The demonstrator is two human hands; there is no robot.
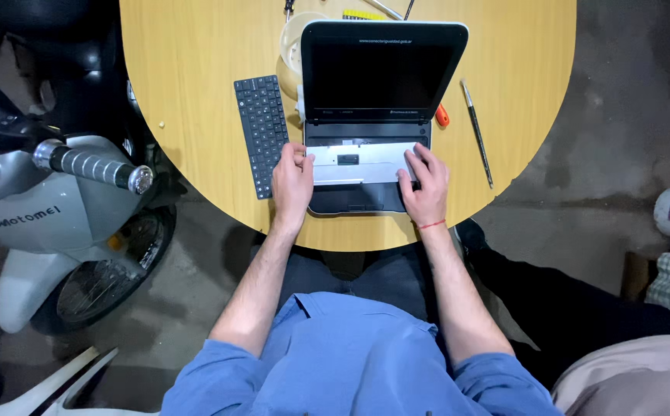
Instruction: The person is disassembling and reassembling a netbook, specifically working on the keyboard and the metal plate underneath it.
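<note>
Hands (293,185) (426,189) press flat on laptop's (370,123) bare metal keyboard bay

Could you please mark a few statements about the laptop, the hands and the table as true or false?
1. Both hands, left hand and right hand, rest on the laptop base. True.
2. The laptop still has its keyboard fitted. False: the detached keyboard lies to its left.
3. The laptop screen is lit. False: it is dark.
4. A thin tool lies on the table to the laptop's right. True.
</note>
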